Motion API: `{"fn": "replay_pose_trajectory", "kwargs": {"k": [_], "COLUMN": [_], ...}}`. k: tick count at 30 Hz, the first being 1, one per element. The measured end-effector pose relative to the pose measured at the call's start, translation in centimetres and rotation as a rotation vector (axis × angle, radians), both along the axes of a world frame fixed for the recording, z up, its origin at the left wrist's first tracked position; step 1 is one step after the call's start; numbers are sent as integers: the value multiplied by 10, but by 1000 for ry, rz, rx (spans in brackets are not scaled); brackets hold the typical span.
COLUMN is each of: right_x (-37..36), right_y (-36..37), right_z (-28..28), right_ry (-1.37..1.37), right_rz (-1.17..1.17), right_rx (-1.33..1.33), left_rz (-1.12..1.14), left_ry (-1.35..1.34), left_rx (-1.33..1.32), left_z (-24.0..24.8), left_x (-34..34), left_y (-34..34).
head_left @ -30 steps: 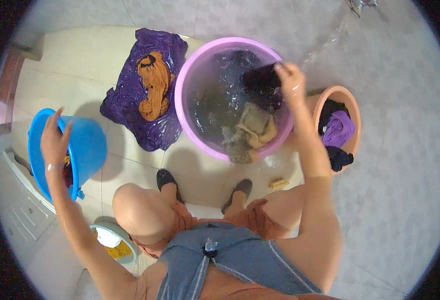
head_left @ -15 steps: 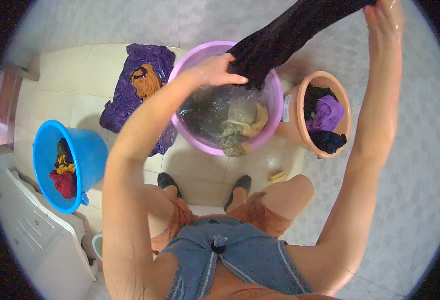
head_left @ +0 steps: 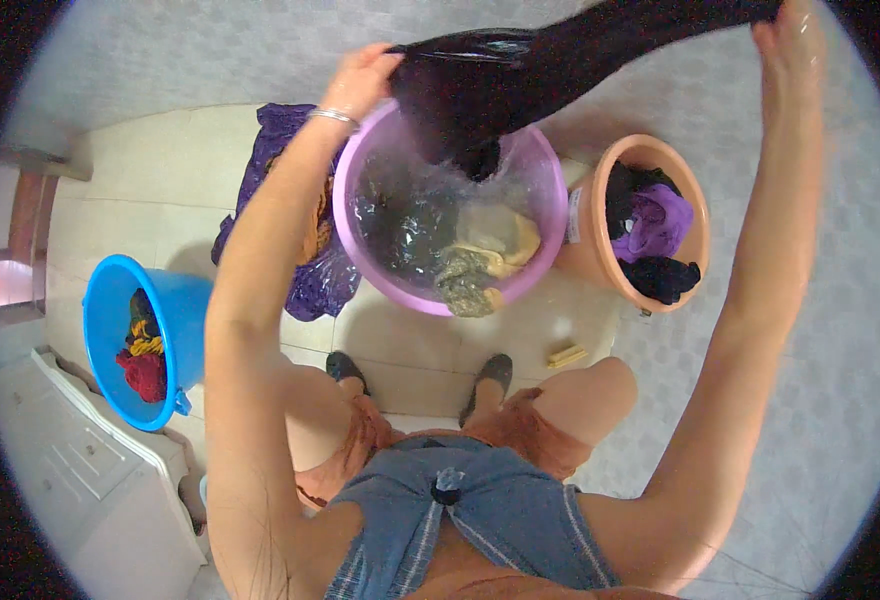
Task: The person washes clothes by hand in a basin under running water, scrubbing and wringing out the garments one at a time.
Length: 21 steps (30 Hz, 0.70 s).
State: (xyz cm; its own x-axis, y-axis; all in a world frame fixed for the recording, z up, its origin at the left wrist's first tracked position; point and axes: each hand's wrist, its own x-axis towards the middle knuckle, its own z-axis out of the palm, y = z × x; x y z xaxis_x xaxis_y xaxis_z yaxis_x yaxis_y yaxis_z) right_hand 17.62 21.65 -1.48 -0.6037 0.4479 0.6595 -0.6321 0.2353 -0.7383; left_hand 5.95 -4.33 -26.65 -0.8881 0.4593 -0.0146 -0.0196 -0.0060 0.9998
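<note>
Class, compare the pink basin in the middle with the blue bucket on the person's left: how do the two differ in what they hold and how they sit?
The pink basin holds water with soaked clothes lying in it; the blue bucket shows only a bundle of red and yellow cloth, no water visible. The pink basin is see-through, wide and shallow; the blue bucket is solid-coloured, deeper and narrower. The pink basin lies under the dark wet garment; the blue bucket stands apart beside a white cabinet. Both are round, open-topped and hold laundry.

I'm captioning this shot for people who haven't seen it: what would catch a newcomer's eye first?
First, the wet dark garment stretched across the top between the left hand and right hand, hanging over the pink basin of water and soaking clothes. Next, the orange bucket of clothes to the right and the blue bucket at far left.
</note>
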Motion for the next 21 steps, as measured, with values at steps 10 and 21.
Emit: {"fn": "replay_pose_trajectory", "kwargs": {"k": [10, 21], "right_x": [24, -19], "right_y": [49, -30], "right_z": [-244, -222], "right_ry": [-952, -463], "right_rz": [-322, 694], "right_rx": [602, 64], "left_rz": [-17, -843], "left_ry": [-18, 246], "left_rx": [-140, -316], "left_z": [1, 132], "left_x": [-16, -5], "left_y": [-14, 47]}}
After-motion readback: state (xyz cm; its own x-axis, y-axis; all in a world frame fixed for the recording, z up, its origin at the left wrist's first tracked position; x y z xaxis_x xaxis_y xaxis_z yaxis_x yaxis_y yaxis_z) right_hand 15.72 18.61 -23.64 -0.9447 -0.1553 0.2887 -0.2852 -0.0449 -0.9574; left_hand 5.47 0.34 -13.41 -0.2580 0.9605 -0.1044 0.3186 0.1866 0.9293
